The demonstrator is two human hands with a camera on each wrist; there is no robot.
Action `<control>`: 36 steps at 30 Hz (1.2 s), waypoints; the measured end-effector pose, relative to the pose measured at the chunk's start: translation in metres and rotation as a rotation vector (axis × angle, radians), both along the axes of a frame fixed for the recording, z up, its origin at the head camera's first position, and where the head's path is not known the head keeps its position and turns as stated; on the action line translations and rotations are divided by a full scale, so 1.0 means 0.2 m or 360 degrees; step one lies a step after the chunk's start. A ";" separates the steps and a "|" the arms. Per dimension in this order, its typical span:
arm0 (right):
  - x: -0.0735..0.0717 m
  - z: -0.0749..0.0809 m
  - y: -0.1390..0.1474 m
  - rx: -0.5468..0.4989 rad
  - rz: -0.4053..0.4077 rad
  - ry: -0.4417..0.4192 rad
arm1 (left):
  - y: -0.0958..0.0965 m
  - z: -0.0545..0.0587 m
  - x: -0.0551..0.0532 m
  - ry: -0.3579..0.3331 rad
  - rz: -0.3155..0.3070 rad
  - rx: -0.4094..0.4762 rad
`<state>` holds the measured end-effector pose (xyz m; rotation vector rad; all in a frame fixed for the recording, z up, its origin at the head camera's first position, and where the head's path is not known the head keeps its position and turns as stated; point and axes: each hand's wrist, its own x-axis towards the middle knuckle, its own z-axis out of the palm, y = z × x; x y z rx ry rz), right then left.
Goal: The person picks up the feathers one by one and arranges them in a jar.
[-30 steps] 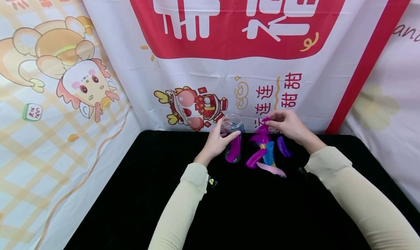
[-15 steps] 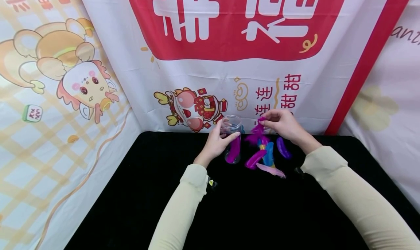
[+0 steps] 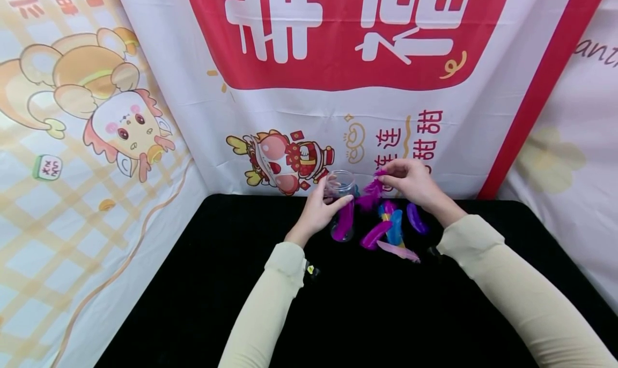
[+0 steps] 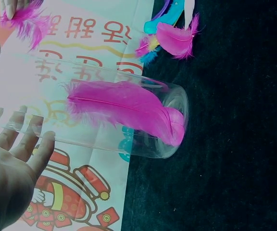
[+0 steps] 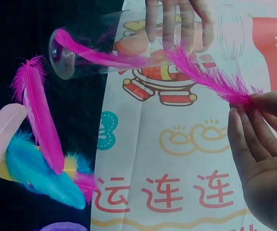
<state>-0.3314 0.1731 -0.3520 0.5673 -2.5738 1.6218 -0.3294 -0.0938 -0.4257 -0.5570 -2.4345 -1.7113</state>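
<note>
My left hand [image 3: 316,211] grips a clear glass jar [image 3: 341,185] near its upper part, fingers and thumb round the wall. Inside the jar a magenta feather [image 4: 119,106] leans against the side, its lower end on the bottom. To the right of the jar, my right hand [image 3: 412,183] pinches a fluffy magenta feather [image 5: 210,82] at one end between thumb and fingers. That feather hangs beside the jar, outside it. Below my right hand lies a loose pile with a magenta feather [image 3: 376,235], a blue feather [image 3: 395,227] and a pale pink feather [image 3: 398,250].
A purple feather [image 3: 417,219] lies apart on the right of the pile. The black tabletop [image 3: 367,314] ends at a white and red printed cloth [image 3: 289,108] hanging behind. Another patterned cloth [image 3: 72,207] hangs on the left.
My right hand has lifted the fluffy magenta feather off the pile and moved left toward the jar. My left hand and the jar stay in place.
</note>
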 end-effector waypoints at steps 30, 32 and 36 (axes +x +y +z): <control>0.01 0.08 -0.08 -0.0125 -0.0194 0.0176 | 0.00 0.01 0.01 0.0008 0.0016 -0.0014; 0.01 0.09 -0.08 -0.0139 -0.0201 0.0183 | 0.00 0.01 0.00 0.0013 0.0017 -0.0013; 0.01 0.10 -0.09 -0.0170 -0.0191 0.0218 | 0.00 0.00 0.00 0.0016 0.0019 -0.0015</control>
